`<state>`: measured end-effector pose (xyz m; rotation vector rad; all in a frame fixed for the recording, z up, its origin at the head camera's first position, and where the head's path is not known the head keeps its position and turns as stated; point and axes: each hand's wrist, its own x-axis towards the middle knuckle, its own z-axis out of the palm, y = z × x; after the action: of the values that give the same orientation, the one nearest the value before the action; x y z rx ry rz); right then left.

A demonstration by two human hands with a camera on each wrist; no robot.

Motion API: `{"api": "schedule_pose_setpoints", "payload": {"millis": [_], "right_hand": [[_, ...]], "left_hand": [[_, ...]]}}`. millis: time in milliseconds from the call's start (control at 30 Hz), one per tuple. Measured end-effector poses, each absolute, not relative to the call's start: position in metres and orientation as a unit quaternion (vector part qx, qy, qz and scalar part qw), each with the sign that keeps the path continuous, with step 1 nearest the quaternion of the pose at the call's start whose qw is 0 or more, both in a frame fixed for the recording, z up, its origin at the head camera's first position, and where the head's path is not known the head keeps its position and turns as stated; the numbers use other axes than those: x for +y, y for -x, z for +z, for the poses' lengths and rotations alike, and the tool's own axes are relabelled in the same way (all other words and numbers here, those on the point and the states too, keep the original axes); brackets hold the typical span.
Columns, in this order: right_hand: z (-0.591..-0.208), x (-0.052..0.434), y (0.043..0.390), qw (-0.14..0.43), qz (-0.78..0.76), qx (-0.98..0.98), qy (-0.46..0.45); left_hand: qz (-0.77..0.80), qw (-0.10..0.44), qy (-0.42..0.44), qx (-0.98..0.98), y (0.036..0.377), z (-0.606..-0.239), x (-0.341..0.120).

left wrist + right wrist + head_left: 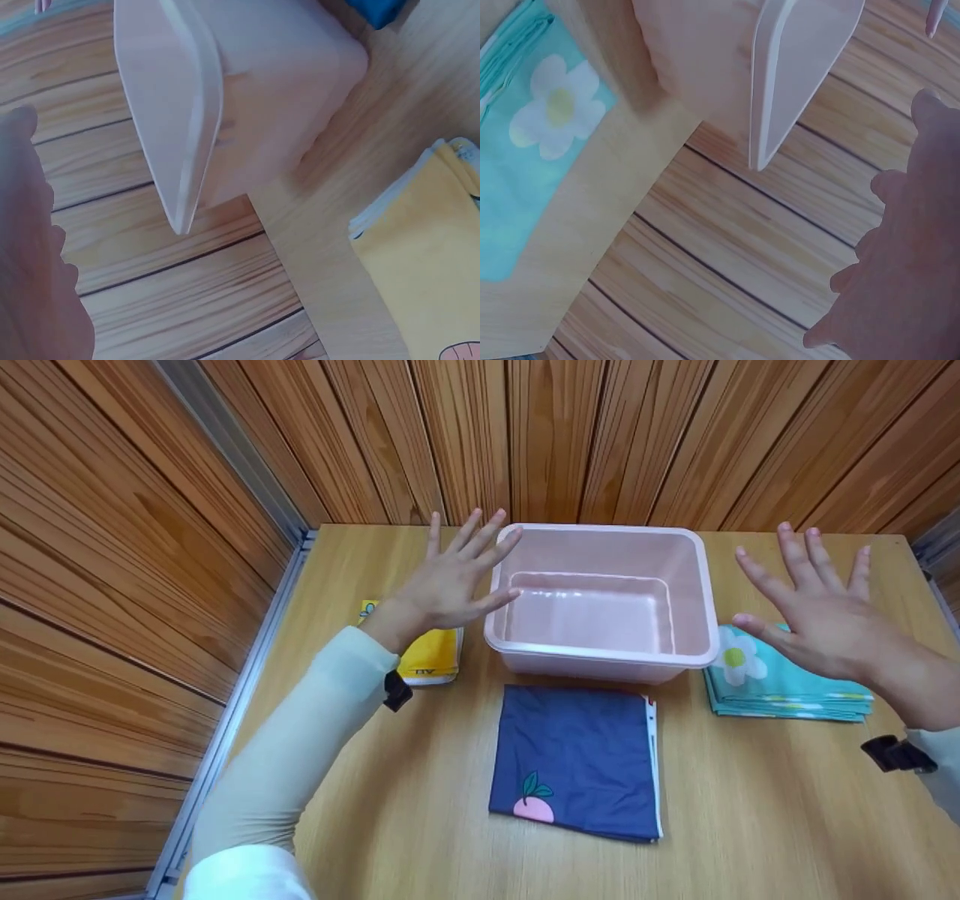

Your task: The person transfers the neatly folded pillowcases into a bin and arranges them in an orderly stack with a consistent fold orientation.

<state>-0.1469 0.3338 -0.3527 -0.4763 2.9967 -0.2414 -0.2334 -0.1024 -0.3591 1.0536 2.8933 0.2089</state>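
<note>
Nearest: folded navy cloth with a pink fruit print (576,761), flat on the wooden table (787,810). Beyond it, empty pink plastic tub (600,604), mid-table. Folded yellow cloth (431,656) left, folded teal daisy-print cloth (780,686) right (each beneath a hand). Left hand (450,577) and right hand (821,607) hover flanking the tub, fingers spread, grasping nothing.

Head looks down; wrists close, probably sharing bin (600,607).

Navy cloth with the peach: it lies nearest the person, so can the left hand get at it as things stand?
Probably yes: the left hand hovers open, and nothing covers the navy cloth before the pink bin.
</note>
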Motion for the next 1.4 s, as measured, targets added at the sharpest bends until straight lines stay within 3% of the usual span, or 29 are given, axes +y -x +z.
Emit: {"api": "schedule_pose_setpoints", "payload": {"millis": [633,1400], "right_hand": [[-0.368,0.315,0.09,0.016,-0.079,0.97,0.229],[-0.398,0.285,0.045,0.014,-0.104,0.949,0.297]], "left_hand": [[0.095,-0.003,-0.423,0.901,0.167,-0.384,-0.109],[0.141,0.06,-0.483,0.862,0.114,-0.417,-0.104]]}}
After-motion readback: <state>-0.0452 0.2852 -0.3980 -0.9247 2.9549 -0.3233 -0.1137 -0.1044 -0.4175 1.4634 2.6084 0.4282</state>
